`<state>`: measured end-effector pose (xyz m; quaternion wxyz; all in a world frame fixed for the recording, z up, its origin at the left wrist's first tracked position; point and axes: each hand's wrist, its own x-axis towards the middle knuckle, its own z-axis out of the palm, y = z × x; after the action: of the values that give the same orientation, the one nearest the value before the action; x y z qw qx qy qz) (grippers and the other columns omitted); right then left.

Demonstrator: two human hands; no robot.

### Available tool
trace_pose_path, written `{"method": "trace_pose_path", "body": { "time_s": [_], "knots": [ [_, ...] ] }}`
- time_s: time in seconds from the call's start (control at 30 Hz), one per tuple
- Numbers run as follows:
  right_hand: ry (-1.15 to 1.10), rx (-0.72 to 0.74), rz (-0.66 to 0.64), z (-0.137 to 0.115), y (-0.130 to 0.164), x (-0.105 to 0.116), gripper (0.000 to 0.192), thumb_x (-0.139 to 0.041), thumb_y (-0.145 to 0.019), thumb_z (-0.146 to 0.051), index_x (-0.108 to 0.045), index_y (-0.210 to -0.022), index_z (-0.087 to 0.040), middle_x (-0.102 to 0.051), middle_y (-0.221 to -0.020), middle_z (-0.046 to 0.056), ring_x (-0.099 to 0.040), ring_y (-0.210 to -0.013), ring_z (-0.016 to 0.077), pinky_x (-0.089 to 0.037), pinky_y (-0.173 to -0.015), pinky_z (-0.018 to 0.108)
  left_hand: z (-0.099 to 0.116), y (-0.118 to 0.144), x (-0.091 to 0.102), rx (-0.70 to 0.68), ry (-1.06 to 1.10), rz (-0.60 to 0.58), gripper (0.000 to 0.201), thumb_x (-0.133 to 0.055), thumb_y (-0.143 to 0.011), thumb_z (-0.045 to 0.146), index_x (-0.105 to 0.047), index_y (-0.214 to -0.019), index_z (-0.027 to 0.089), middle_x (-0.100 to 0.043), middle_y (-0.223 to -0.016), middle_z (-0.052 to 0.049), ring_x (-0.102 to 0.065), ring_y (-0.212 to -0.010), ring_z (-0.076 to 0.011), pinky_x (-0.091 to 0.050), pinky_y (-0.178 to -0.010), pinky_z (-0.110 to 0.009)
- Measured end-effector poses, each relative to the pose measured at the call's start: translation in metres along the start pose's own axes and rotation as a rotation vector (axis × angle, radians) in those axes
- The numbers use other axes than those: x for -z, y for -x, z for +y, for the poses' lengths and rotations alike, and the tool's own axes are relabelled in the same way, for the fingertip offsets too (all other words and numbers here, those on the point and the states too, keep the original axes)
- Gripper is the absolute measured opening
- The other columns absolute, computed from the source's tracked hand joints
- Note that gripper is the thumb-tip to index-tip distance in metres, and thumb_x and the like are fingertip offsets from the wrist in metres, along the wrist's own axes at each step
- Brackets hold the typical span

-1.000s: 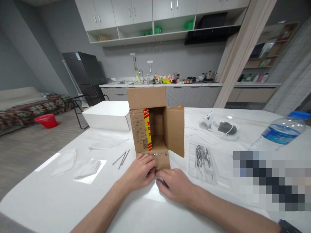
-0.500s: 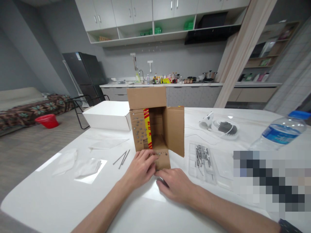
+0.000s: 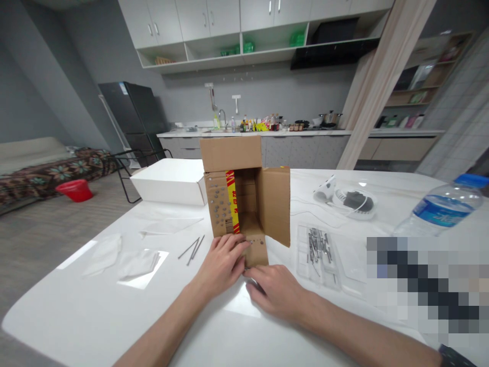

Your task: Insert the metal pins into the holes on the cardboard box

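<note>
head | box (image 3: pixel 244 204) standing open on surface (image 3: pixel 76 306), nail-studded flap facing the person | left hand (image 3: pixel 223 262) sliding up flap since a second ago, fingers flat, gripping nothing | right hand (image 3: pixel 277 293) resting below flap, grip contents hidden | nails (image 3: pixel 317 244) in tray at right

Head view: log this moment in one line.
left hand: on cardboard box front flap | right hand: at flap edge | nails tray: right of box

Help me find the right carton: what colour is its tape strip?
Yellow with red print, head view.
</note>
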<state>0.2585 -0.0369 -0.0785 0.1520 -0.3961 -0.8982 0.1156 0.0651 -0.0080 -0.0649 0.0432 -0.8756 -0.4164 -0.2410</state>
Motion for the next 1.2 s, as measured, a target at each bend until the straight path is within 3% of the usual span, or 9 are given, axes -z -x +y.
{"method": "trace_pose_path", "body": {
  "time_s": [0.4, 1.0, 1.2],
  "knots": [
    [-0.010, 0.002, 0.009, 0.0000, 0.0008, 0.0005, 0.024, -0.047, -0.093, -0.026, -0.065, -0.108, -0.022, -0.070, -0.088, 0.002, -0.064, -0.078, 0.0171, -0.040, -0.069, 0.027, -0.0020, 0.0006, -0.0017, 0.040, -0.039, -0.017, 0.034, -0.049, -0.089, 0.018, -0.057, -0.123, 0.023, -0.058, -0.129, -0.008, -0.049, -0.119, -0.0255, -0.039, -0.096, -0.044],
    [0.012, -0.006, -0.003, -0.0010, -0.0006, 0.0004, 0.019, -0.047, -0.092, -0.026, -0.064, -0.099, -0.020, -0.070, -0.086, 0.002, -0.064, -0.076, 0.0168, -0.038, -0.066, 0.027, 0.0056, -0.0006, -0.0068, -0.068, -0.097, -0.083, 0.044, -0.048, -0.090, 0.014, -0.054, -0.133, 0.022, -0.055, -0.140, -0.005, -0.047, -0.122, -0.0269, -0.036, -0.100, -0.044],
    [-0.002, -0.002, 0.003, -0.0001, 0.0009, -0.0008, 0.021, -0.046, -0.092, -0.025, -0.064, -0.104, -0.021, -0.070, -0.088, 0.002, -0.064, -0.078, 0.0172, -0.039, -0.067, 0.027, 0.0028, -0.0005, -0.0057, -0.063, -0.082, -0.029, 0.040, -0.046, -0.092, 0.016, -0.056, -0.130, 0.023, -0.060, -0.133, -0.005, -0.050, -0.120, -0.0247, -0.037, -0.098, -0.043]
  ]
}}
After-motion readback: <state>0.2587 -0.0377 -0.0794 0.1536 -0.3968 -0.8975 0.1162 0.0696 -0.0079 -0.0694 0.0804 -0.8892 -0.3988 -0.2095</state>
